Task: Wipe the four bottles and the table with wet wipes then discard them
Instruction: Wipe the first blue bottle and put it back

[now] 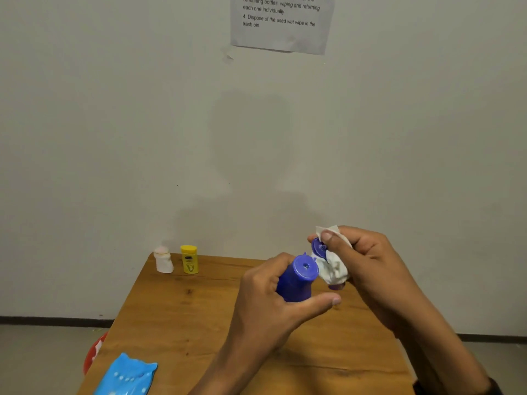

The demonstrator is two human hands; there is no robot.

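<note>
My left hand [265,297] grips a blue bottle [296,280] above the wooden table [182,323], its flip cap [318,248] swung open. My right hand [368,263] holds a crumpled white wet wipe [335,269] against the open cap and the bottle's top. A small white bottle [163,259] and a yellow bottle [189,259] stand upright side by side at the table's far left edge by the wall. Something small and purple [336,286] shows just under the wipe, mostly hidden.
A blue wet wipe pack [125,376] lies at the table's near left corner. A red object [95,352] sits on the floor left of the table. A printed instruction sheet [281,21] hangs on the wall.
</note>
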